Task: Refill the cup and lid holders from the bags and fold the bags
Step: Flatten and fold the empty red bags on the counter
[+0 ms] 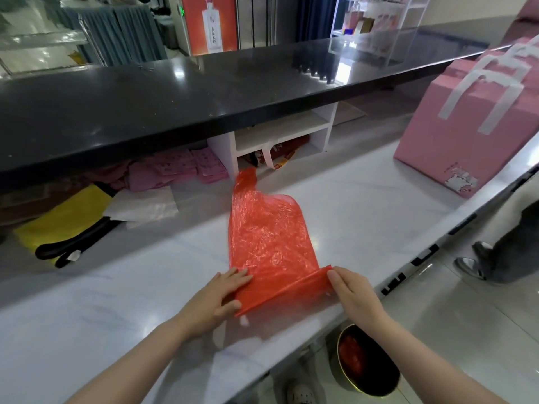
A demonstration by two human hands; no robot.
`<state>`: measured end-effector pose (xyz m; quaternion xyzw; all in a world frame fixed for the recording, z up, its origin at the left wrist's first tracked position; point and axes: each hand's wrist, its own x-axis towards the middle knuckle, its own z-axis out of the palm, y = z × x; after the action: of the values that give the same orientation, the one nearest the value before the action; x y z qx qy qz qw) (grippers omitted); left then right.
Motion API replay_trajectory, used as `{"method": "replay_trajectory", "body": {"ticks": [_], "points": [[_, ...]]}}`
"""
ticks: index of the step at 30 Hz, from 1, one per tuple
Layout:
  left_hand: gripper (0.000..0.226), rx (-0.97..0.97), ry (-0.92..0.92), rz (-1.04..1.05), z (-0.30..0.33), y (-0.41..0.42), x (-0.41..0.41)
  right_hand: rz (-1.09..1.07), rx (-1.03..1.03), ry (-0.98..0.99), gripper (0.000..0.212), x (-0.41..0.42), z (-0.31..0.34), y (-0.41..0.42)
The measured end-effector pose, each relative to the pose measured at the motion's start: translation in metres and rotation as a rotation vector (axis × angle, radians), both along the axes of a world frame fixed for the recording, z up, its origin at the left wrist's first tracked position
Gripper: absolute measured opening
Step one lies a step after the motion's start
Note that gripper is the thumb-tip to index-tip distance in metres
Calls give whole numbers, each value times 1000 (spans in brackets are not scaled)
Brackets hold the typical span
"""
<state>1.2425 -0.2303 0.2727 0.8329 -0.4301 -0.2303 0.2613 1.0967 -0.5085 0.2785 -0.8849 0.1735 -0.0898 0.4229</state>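
Red bag (267, 234) lies flat lengthwise, handles pointing away from both hands.

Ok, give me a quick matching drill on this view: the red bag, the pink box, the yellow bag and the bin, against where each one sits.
Things:
1. red plastic bag
2. pink box
3. yellow bag
4. round bin

Places:
A. on the floor below the counter's near edge, with red material inside
B. far right on the white counter, white handles on top
C. left, partly under the black upper ledge
D. flat in the middle of the white counter, near end being rolled or folded by the left hand and right hand

Pairs: 1-D, 2-B, 3-C, 4-A
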Motion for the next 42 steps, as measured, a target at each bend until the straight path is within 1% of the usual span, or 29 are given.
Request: {"method": "replay_trajectory", "body": {"ticks": [3, 7, 8, 11, 13, 15, 17, 18, 20, 21, 24, 25, 27, 29, 30, 32, 34, 36, 39, 40, 42], "points": [[104, -46, 72, 23, 4, 2, 1, -19, -29, -27, 38, 8, 1, -2], [106, -63, 118, -26, 14, 2, 1, -60, -33, -95, 38, 17, 2, -9], [99, -82, 125, -34, 17, 1, 0, -78, -25, -118, 39, 19, 3, -11], [56, -26, 58, -16, 23, -2, -3, -103, -17, -131, 41, 27, 5, -17], [36, -28, 1, 158, 19, -6, -3, -92, 55, -112, 40, 32, 5, -18], [16, -66, 23, 414, 14, -13, -3, -62, 186, -113, 41, 35, 6, -17], [17, -129, 89, 597, 11, -20, -4, 2, 207, -84, 44, 35, 5, -19], [19, -145, 99, 642, 11, -23, -5, 42, 213, -59, 41, 34, 4, -19], [22, -141, 71, 690, 11, -28, -6, 96, 281, -7, 20, 34, -2, -22], [22, -138, 59, 711, 11, -30, -7, 109, 298, 10, 17, 34, -7, -24], [14, -152, 76, 747, 9, -37, -12, 74, 277, 16, 20, 34, -8, -22], [11, -162, 87, 753, 9, -38, -14, 54, 243, 7, 24, 34, -7, -22], [4, -193, 129, 790, 10, -41, -16, 29, 161, 1, 40, 34, -5, -22], [18, -212, 173, 843, 11, -42, -16, -7, 134, 5, 64, 34, -7, -23], [19, -213, 179, 857, 11, -43, -16, -25, 128, 7, 73, 34, -7, -23], [17, -221, 185, 878, 11, -44, -17, -17, 85, 7, 81, 34, -8, -21], [19, -229, 172, 891, 9, -46, -19, 9, 23, 5, 80, 33, -9, -19], [27, -216, 125, 893, 7, -49, -21, 4, -26, -23, 74, 33, -11, -19], [51, -210, -13, 830, 8, -51, -23, -7, -51, -42, 57, 35, -11, -20], [57, -202, -93, 788, 7, -52, -24, 2, -76, -28, 51, 37, -10, -20], [63, -133, -312, 664, 5, -53, -24, 20, -131, -6, 42, 39, -11, -19]]}}
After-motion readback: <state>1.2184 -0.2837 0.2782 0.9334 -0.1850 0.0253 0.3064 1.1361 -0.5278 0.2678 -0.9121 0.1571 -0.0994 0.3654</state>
